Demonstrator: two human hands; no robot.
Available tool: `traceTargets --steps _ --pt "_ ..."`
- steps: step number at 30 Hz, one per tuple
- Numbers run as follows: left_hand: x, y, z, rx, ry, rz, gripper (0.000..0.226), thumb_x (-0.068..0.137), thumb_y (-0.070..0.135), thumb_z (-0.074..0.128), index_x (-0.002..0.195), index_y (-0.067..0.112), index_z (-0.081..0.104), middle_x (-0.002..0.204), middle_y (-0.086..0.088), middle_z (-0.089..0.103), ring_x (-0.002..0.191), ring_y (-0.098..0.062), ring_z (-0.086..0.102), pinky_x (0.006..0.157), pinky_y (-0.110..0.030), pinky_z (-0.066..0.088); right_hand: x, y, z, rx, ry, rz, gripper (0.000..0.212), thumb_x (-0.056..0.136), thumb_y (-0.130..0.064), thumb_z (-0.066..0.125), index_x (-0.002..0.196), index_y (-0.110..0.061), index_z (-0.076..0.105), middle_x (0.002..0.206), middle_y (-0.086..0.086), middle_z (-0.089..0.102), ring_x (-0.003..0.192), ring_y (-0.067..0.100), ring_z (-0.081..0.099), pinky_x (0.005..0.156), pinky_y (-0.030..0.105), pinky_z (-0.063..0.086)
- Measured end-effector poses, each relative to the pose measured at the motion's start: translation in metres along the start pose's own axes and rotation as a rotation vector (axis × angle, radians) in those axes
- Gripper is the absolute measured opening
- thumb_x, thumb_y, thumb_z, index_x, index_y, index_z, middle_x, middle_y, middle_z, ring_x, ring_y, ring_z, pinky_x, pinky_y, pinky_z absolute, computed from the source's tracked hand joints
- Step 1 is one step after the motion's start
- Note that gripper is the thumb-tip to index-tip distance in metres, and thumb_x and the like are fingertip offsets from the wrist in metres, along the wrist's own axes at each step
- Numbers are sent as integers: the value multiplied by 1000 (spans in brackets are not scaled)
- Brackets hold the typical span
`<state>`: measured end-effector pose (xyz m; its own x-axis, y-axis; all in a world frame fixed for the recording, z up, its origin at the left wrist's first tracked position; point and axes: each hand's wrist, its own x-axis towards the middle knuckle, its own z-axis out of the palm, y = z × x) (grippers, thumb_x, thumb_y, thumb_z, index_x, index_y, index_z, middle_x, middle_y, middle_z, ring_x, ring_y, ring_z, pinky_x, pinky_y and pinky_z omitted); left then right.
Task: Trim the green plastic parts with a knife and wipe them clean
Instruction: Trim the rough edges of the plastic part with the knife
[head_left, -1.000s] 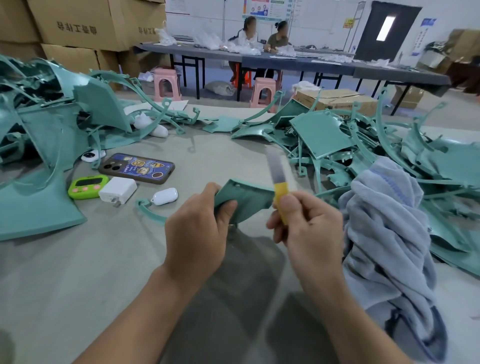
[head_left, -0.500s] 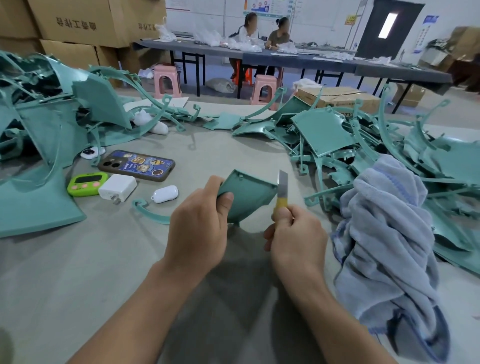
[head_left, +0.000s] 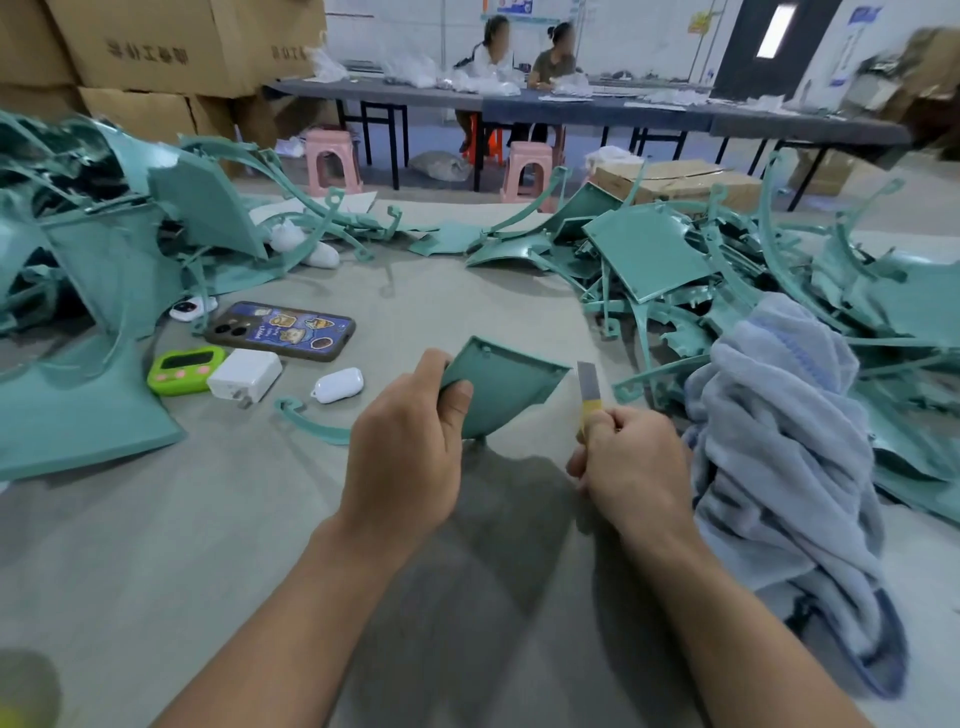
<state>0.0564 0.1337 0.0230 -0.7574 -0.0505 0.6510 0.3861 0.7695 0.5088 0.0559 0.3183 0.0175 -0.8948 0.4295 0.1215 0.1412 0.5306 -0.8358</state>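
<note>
At a grey bench (head_left: 467, 312), a worker's left hand (head_left: 405, 447) lifts a curved green plastic panel (head_left: 504, 384) just above the surface, its grip pinching the near corner. The right hand (head_left: 634, 462) has its grip wrapped round a yellow-handled knife (head_left: 589, 387), blade up, just beside the panel's right edge. Heaps of green parts (head_left: 649, 249) and a grey-blue towel (head_left: 779, 441) crowd the bench. Cardboard cartons (head_left: 156, 47), pink stools (head_left: 332, 161) and a long dark table (head_left: 571, 109) fill the room behind.

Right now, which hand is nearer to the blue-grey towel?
Right. The right hand, gripping the knife, is close beside the towel's left edge. The left hand, holding the green part, is farther left, on the other side of the knife.
</note>
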Motion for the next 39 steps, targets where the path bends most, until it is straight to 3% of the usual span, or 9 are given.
traceTargets --steps 6,10,14,20,24,28,32,35,39 --pt "-3 -8 -6 -132 -19 71 13 101 25 51 96 15 57 69 5 48 63 -19 42 58 -33 35 5 2 -4 45 57 -117 39 94 -33 54 64 -10 64 56 0 67 52 20 62 57 37 50" --pt "-3 -6 -14 -258 -66 241 11 99 20 57 106 25 65 89 18 61 85 -1 57 76 -18 44 6 9 -9 -76 74 -122 23 89 -38 62 76 -20 69 62 -4 68 64 20 64 60 34 50" --pt "-3 -5 -10 -260 -55 342 30 88 1 63 108 18 77 107 11 70 102 -11 63 92 -33 50 4 8 -11 -80 177 -136 40 89 -44 47 69 -14 64 58 -5 64 56 19 59 53 34 46" --pt "5 -11 -12 -382 8 136 61 72 -23 51 91 27 80 118 9 67 117 -14 58 100 -24 43 2 -19 -14 986 -298 516 48 107 -46 42 83 -8 58 60 11 67 38 19 58 37 18 41" --pt "7 -19 -10 -345 -15 58 66 75 -23 50 96 35 76 137 14 58 140 -8 41 114 -16 29 0 -21 -18 977 -474 543 12 101 -15 55 95 -5 54 60 10 51 38 14 55 33 17 38" --pt "7 -23 -6 -503 -29 -360 70 89 -3 68 150 20 44 151 9 47 139 -2 44 105 -7 36 -8 -24 -13 992 -524 549 14 101 -4 51 98 6 60 59 13 61 41 16 59 36 17 44" --pt "5 -13 -2 -1116 -315 -728 33 100 -1 38 121 0 63 124 -12 70 116 -27 65 98 -36 56 -16 -25 1 1045 -530 564 14 103 -6 52 101 6 60 63 16 68 46 18 65 42 22 52" --pt "4 -7 -3 -1346 -347 -761 38 81 -6 38 114 -14 56 116 -20 56 106 -34 54 110 -57 44 -25 -28 10 929 -573 525 21 105 -10 49 96 6 60 64 19 69 45 18 65 42 23 53" --pt "5 -10 -12 -1617 -419 -722 41 58 17 70 96 6 81 111 -13 74 102 -25 72 88 -37 60 -32 -30 16 919 -587 558 25 105 -11 49 99 12 59 65 22 69 45 22 65 40 25 52"
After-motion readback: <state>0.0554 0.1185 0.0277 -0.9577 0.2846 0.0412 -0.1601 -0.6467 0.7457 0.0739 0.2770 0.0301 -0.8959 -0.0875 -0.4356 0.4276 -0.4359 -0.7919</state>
